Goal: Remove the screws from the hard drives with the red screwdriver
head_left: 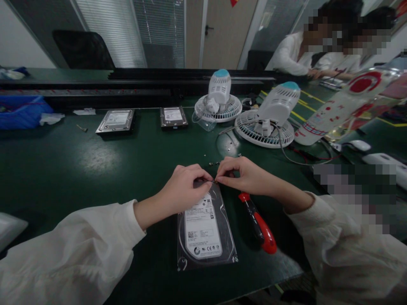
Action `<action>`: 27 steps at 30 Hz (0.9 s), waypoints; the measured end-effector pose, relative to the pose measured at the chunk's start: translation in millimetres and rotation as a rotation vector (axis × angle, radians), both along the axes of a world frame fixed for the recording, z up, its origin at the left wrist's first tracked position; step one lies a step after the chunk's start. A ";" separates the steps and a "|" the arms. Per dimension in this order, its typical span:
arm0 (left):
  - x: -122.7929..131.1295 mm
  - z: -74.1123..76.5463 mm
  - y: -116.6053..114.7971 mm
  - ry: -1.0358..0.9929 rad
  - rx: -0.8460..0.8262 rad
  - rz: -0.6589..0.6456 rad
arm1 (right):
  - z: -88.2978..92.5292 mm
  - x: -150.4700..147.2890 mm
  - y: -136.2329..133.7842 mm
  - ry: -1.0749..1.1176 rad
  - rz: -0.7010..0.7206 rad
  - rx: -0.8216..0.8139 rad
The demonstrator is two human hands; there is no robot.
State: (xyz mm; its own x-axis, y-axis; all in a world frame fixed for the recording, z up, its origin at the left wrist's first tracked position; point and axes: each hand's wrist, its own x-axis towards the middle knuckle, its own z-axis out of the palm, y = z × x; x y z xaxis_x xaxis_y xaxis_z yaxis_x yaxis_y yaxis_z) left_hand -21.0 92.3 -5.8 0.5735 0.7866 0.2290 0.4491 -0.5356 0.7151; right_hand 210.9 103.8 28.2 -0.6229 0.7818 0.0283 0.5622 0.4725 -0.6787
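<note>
A hard disk drive [224, 235] with a white label lies flat on the green table in front of me. My left hand [187, 188] rests over its far left part, thumb and fingers pinched near the far edge. Close beside those fingertips, my right hand [238, 174] pinches at the far right corner of the drive. Whatever sits between the fingertips is too small to make out. A red and black screwdriver handle [259, 224] lies right of the drive, its front end hidden under my right hand. Several small screws [211, 164] are scattered just beyond my hands.
Two more hard drives, one left [116, 120] and one smaller [173, 117], lie farther back. Two white fans [219, 108] rest face down with cables. A blue bin [23, 112] stands far left, a printed bottle [333, 108] at right. Two people [288, 55] sit at back right.
</note>
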 end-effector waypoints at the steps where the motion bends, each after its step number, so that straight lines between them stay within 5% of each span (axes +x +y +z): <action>1: 0.1 0.6 -0.2 0.007 -0.002 0.002 | -0.3 0.0 0.1 -0.002 -0.004 -0.007; 27: 2.6 5.7 -2.0 0.026 -0.006 0.019 | -4.7 -1.2 0.2 0.029 -0.048 -0.012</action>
State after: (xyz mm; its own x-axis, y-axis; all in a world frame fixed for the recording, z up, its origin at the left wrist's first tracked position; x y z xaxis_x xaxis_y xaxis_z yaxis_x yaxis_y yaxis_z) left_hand -18.4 90.3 -0.1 0.5639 0.7989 0.2091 0.4780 -0.5223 0.7062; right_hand 209.7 104.0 23.6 -0.5836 0.8112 0.0363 0.5643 0.4373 -0.7002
